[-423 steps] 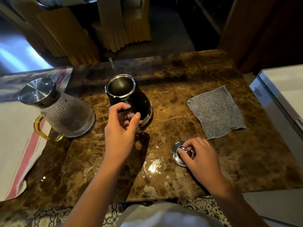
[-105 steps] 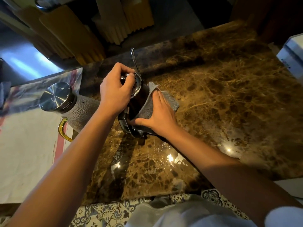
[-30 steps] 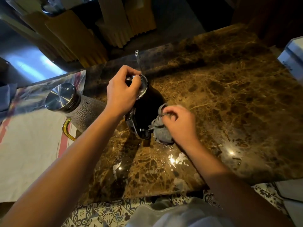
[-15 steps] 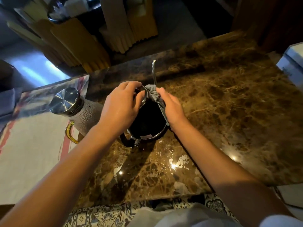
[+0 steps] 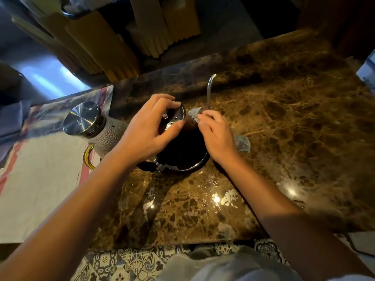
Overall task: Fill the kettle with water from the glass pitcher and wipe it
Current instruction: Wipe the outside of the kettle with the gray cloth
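Kettle (image 5: 182, 151), black gooseneck type, stands upright on the marble countertop (image 5: 284, 128), metal lid (image 5: 175, 118) on, contents hidden. Left hand (image 5: 149, 128) curls over and grips the lid from above; right hand (image 5: 216, 136) pinches a grey cloth (image 5: 242, 143) against the kettle's right side, at the spout (image 5: 209, 90) base. Glass pitcher (image 5: 105, 134), steel cap on, stands just left; water level unclear.
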`<control>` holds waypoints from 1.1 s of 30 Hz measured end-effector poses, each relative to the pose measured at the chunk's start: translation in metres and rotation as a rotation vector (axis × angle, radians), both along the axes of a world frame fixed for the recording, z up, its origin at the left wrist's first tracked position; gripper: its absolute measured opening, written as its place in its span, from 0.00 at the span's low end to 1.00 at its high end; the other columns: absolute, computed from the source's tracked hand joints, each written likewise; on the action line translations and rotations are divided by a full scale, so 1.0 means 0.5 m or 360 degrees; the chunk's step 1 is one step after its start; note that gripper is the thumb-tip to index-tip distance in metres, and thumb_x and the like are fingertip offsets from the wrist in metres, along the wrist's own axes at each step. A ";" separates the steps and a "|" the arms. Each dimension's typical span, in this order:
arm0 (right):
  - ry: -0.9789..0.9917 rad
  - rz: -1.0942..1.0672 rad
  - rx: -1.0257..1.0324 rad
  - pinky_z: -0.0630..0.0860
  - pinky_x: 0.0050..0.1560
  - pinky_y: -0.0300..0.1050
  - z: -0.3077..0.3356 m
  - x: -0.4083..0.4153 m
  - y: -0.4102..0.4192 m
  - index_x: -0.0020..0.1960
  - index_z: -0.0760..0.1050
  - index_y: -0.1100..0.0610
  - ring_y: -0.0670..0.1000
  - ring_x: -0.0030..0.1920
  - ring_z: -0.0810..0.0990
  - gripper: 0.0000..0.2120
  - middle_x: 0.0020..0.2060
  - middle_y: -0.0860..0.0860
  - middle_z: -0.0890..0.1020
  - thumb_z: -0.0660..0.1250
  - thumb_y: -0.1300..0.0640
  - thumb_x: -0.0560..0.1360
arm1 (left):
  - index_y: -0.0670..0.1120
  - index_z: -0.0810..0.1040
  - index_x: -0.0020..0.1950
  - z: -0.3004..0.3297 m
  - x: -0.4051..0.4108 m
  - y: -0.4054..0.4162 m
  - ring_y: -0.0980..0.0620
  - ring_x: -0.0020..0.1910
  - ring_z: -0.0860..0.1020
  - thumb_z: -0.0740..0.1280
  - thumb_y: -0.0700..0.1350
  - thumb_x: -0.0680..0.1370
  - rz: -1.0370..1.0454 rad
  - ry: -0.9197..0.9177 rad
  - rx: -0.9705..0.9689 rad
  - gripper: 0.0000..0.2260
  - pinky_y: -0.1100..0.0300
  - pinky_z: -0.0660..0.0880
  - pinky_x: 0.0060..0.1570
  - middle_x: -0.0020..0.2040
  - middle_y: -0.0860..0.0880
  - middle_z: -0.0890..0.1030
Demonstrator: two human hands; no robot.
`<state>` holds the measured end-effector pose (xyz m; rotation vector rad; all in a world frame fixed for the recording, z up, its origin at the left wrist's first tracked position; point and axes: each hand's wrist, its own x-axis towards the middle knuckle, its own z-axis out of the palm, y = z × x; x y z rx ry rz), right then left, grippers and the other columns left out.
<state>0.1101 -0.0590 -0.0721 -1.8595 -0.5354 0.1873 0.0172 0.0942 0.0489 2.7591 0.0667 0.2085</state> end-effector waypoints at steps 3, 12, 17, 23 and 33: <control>-0.0074 -0.0017 -0.0129 0.77 0.61 0.57 -0.031 -0.014 -0.030 0.67 0.81 0.58 0.56 0.60 0.79 0.16 0.59 0.53 0.80 0.62 0.58 0.82 | 0.49 0.74 0.71 0.000 -0.004 0.025 0.52 0.69 0.74 0.60 0.62 0.82 -0.0069 -0.0033 0.0089 0.23 0.55 0.72 0.65 0.71 0.50 0.75; 0.0209 -0.0128 0.0474 0.78 0.63 0.38 0.125 0.008 -0.015 0.68 0.80 0.57 0.44 0.61 0.82 0.16 0.60 0.48 0.85 0.69 0.60 0.81 | 0.47 0.75 0.69 -0.007 -0.003 0.029 0.51 0.63 0.77 0.64 0.62 0.81 0.0029 -0.0177 0.0173 0.24 0.57 0.72 0.59 0.64 0.50 0.80; 0.0266 0.0001 0.0293 0.76 0.67 0.43 0.106 -0.025 0.022 0.68 0.81 0.55 0.47 0.64 0.81 0.15 0.62 0.49 0.85 0.64 0.59 0.84 | 0.48 0.77 0.68 -0.011 -0.006 0.028 0.54 0.63 0.78 0.64 0.60 0.81 0.0069 -0.0216 0.0139 0.21 0.59 0.74 0.59 0.65 0.51 0.81; 0.0193 -0.0269 -0.0031 0.79 0.60 0.46 0.007 -0.052 -0.056 0.61 0.85 0.56 0.51 0.55 0.84 0.14 0.54 0.49 0.87 0.64 0.65 0.81 | 0.49 0.78 0.67 -0.006 -0.006 0.029 0.54 0.63 0.79 0.66 0.58 0.81 0.0117 -0.0227 -0.0003 0.19 0.55 0.76 0.60 0.64 0.53 0.82; 0.0425 -0.0095 0.0107 0.84 0.51 0.48 0.110 0.095 -0.062 0.63 0.80 0.42 0.50 0.49 0.84 0.22 0.50 0.45 0.83 0.61 0.63 0.79 | 0.52 0.73 0.72 0.002 -0.033 -0.039 0.53 0.71 0.71 0.69 0.57 0.80 0.0352 -0.0244 -0.0251 0.22 0.50 0.71 0.70 0.73 0.53 0.73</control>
